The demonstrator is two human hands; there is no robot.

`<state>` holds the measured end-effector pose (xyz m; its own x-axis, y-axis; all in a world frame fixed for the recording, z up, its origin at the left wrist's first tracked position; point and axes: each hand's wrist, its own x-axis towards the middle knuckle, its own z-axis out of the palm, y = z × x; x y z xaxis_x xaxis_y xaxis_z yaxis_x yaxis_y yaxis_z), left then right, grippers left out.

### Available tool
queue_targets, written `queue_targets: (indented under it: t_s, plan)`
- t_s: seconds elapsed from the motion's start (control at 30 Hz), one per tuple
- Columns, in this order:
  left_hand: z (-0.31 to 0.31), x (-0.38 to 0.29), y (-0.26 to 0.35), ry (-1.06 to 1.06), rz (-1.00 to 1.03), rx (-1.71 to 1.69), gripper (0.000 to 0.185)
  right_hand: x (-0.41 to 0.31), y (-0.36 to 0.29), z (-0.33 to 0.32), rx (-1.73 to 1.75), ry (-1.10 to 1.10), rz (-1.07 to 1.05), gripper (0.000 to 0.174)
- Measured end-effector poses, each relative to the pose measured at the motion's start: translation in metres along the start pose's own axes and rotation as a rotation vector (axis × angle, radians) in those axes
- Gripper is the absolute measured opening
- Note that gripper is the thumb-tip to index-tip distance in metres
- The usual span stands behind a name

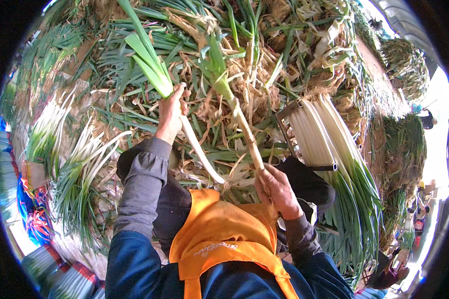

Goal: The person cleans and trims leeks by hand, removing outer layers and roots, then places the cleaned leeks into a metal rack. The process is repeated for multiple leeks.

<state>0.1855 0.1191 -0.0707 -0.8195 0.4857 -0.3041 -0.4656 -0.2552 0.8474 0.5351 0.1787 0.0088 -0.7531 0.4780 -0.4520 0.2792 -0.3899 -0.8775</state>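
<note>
Closed around a pale, peeled leek (198, 147), my left hand (173, 108) grips it where the white shank turns green. Its leaves fan up and away, and its root end points down toward my lap. My right hand (278, 188) holds another leek (247, 129) near the root end. This one still wears dry brownish skin along its shank, and its green top leans away from me. Beneath both stalks lies a heap of stripped leaves and dry husks (209, 108). An orange apron (224, 228) covers my lap.
To my right, clean leeks (321, 130) are stacked on a metal frame (284, 127). Trimmed leeks (84, 164) lie on the ground at left. Untrimmed leeks with tangled roots (280, 15) are piled ahead. Bundled leeks (71, 280) sit at lower left, and people (393, 261) are at far right.
</note>
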Motion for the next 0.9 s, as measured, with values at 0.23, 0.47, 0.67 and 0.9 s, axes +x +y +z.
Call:
queue_targets:
  t_s: [0.23,0.47,0.67,0.9]
  plan:
    - [0.019,-0.019,-0.007,-0.034,-0.133,0.036,0.038,-0.042,0.019,-0.003,-1.312,0.22,-0.634,0.038]
    - [0.01,-0.021,-0.01,-0.162,-0.128,-0.121,0.027,-0.046,0.019,-0.016,-1.368,0.324,-0.666,0.04]
    - [0.019,-0.032,0.003,-0.084,0.058,0.002,0.028,0.051,0.005,-0.016,-0.541,-0.026,-0.227,0.033]
    - [0.031,-0.064,0.023,-0.13,0.197,0.099,0.031,0.156,-0.02,0.063,-0.362,-0.151,-0.447,0.04]
